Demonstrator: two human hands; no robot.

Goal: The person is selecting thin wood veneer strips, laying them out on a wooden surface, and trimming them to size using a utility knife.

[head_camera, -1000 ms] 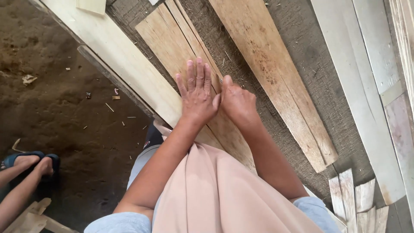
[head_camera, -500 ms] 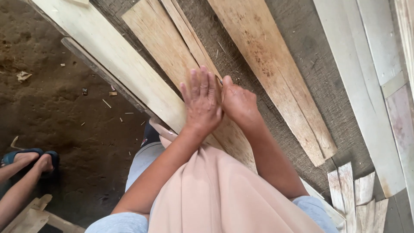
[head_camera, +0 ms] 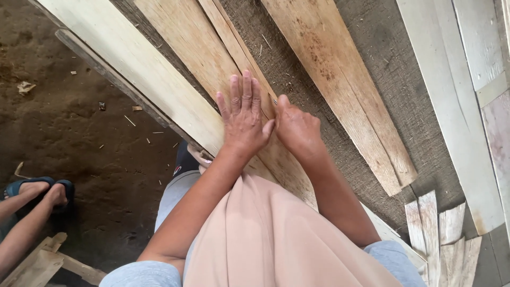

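Left hand (head_camera: 243, 119) lay flat, fingers spread and straight, palm pressing down on the narrow veneer strip (head_camera: 234, 45) that ran from the near edge of the tabletop (head_camera: 393, 79) up toward its far edge. That grip was fully open and clasped nothing, just pinning. Right hand (head_camera: 297, 127) sat just beside it, touching at the thumb side, fingers curled into a loose fist at the strip's right edge. Something thin may have been pinched in it; could not tell what, it was hidden under the knuckles.

The strip lay on the wide veneer sheet (head_camera: 186, 37), with the pale sheet (head_camera: 122, 58) at the tabletop's left edge and a reddish-stained sheet (head_camera: 340, 79) well apart to the right on the burlap cover.

Step in hand, by my read: holding the strip down while working its right edge, probably trimming or aligning. Next move would call for steady palm pressure and the right hand tracking straight along the edge.

Versus a second earlier: both hands had kept the same pose and contact; the sheets' far ends had slid out of view, so mostly a head shift. The other person's sandalled foot (head_camera: 50, 191) stayed on the dirt floor (head_camera: 79, 138).
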